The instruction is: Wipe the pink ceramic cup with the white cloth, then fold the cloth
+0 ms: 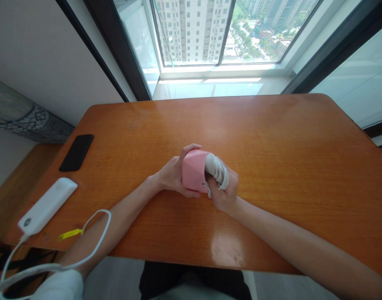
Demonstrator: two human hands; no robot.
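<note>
A pink cup-like container [193,170] lies tipped on its side above the middle of the wooden table, its opening turned to the right. My left hand [178,173] is wrapped around its closed end and side. With my right hand [226,189] I grip a crumpled light grey cloth [216,167], part of which sits at the container's mouth. The thumb of that hand reaches in at the opening. How far the cloth goes inside is hidden.
On the table's [287,166] left side lie a black phone [76,153] and a white power bank [48,206]. A white cable [105,233] with a yellow tag [70,234] loops over my left forearm. Beyond the far edge is a window [222,33].
</note>
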